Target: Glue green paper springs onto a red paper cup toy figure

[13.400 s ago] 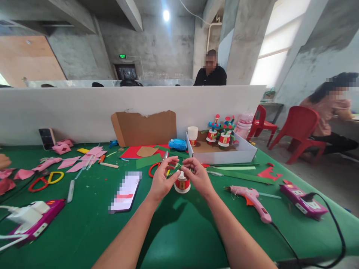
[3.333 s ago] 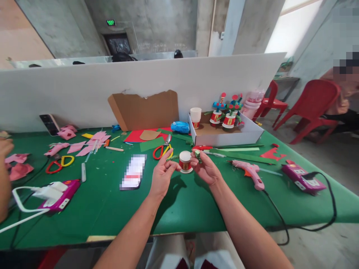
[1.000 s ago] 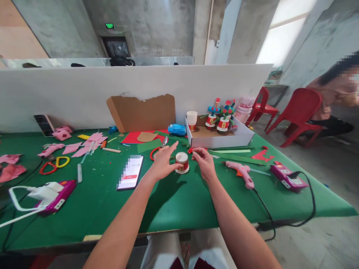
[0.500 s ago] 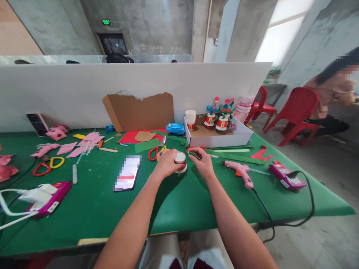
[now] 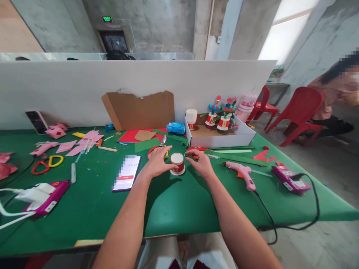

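A small paper cup [image 5: 177,163] with a red band stands upside down on the green bench [image 5: 179,201], between the two hands. The left hand [image 5: 156,162] lies beside it with fingers [image 5: 165,167] loosely spread, the thumb touching the cup's side; it grips nothing firmly. The right hand [image 5: 201,164] rests just right of the cup, its fingers pinched on a green coiled pipe cleaner [image 5: 192,157] that reaches toward the cup.

Behind the hands sits a white cardboard box [image 5: 221,141], open at the top. Inside it stand an upright paper cup [image 5: 192,118] at the left corner and two finished cup figures [image 5: 220,118] with red-banded bases and blue, green and red pipe-cleaner tops.

Red-handled scissors [image 5: 157,148] lie just behind the left hand. A phone [image 5: 127,177] lies flat left of that hand. A pink glue gun [image 5: 242,173] lies to the right of the right hand, its cord trailing off the bench edge.
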The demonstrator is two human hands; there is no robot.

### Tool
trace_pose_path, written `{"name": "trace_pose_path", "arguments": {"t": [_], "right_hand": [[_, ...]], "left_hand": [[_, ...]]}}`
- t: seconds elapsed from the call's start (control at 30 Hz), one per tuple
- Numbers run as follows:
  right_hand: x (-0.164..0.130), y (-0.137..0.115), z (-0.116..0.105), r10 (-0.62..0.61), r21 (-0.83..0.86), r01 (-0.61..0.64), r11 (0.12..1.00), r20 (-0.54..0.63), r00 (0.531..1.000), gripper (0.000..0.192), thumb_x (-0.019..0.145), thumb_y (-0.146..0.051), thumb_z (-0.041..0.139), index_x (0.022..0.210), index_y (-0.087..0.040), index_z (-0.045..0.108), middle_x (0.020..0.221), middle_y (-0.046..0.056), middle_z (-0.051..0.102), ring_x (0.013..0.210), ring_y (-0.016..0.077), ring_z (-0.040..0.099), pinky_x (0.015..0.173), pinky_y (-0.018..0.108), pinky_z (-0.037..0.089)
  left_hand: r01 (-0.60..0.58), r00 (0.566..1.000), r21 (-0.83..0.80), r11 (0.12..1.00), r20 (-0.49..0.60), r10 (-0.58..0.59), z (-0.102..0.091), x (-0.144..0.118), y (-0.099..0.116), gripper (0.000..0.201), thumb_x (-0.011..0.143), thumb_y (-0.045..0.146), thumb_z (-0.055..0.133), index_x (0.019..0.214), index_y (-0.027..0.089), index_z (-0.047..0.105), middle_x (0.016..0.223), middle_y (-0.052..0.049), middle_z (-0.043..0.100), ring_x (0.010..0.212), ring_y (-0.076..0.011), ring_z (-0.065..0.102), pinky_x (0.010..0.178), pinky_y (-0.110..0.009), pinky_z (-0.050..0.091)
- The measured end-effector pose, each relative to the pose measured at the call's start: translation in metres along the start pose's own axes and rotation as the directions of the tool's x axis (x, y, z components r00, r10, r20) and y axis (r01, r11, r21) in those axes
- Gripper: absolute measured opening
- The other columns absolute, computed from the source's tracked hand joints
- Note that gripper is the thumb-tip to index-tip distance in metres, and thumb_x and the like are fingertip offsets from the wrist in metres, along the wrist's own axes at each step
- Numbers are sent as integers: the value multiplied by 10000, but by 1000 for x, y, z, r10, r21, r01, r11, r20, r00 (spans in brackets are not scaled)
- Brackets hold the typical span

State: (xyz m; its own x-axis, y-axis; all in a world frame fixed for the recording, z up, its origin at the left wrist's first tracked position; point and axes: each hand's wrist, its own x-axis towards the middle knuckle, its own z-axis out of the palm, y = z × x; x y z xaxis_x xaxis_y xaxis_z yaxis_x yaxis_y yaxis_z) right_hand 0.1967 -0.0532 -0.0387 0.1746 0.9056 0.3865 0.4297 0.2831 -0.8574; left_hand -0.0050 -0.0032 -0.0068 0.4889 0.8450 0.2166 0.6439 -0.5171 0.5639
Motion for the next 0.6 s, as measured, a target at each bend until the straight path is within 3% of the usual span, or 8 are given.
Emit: {"name": "trace_pose_path", "arguments": {"t": [0.17, 0.43, 0.6], "right_hand": [[1, 2, -6, -45, -59, 46, 997, 19, 999, 154, 730, -246, 643, 870, -216, 702, 890, 35, 722, 839, 198, 647, 812, 349, 482], [1, 2, -6, -46, -127, 47, 991, 13, 999, 111, 718, -232, 660, 820, -216, 700, 884, 47, 734, 849, 213, 652, 831, 370, 472], [1, 0, -8, -47, -120, 50, 992, 31, 998, 117, 719, -245, 663, 825, -223, 707, 869, 38, 735, 823, 207, 650, 814, 363, 478]], "left_hand": [[-16, 1000, -51, 999, -11, 15, -12, -2, -14, 777, 636, 448, 783, 1336, 263, 501, 1371, -107, 548, 1304, -326, 445, 1057, -485, 360], [-30, 999, 16, 999, 10, 30, 16, 2, 1, 669, 624, 424, 784, 1238, 245, 588, 1264, -102, 622, 1266, -343, 477, 1051, -492, 355], [-51, 996, 7, 999, 72, 51, 12, 0, -3, 714, 631, 375, 770, 1300, 264, 546, 1338, -104, 581, 1284, -352, 465, 1057, -506, 348]]}}
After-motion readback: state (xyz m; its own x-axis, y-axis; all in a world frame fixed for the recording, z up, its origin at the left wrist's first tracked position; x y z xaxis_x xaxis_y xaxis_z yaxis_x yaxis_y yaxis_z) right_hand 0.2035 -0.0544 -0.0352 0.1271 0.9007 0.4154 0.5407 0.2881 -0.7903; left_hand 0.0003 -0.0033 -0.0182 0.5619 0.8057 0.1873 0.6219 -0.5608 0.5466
